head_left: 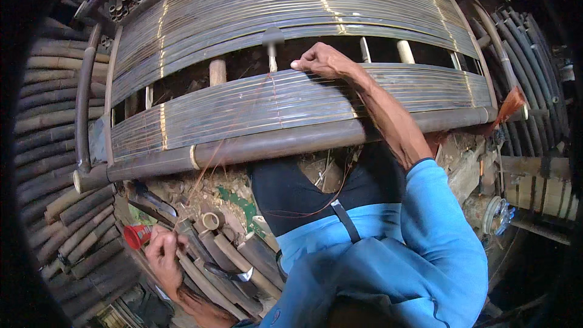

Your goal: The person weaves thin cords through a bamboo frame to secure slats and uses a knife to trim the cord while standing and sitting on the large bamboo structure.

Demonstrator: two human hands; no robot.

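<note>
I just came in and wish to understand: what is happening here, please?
A person works at a bamboo frame. The right hand is at the far edge of the front slats, across a gap from the rear slats. Reddish thread runs from the front slats toward the left hand, beside a red object.

The near slats (pixel 212 116) lie behind the front pole (pixel 291 141), before the far slats (pixel 243 9); a left pole stack (pixel 51 109) and right pole stack (pixel 534 54) flank them.

Right fingers (pixel 313 58) at the edge of dark slats (pixel 395 85), left fingers (pixel 161 240) beside a red object (pixel 134 235).
</note>
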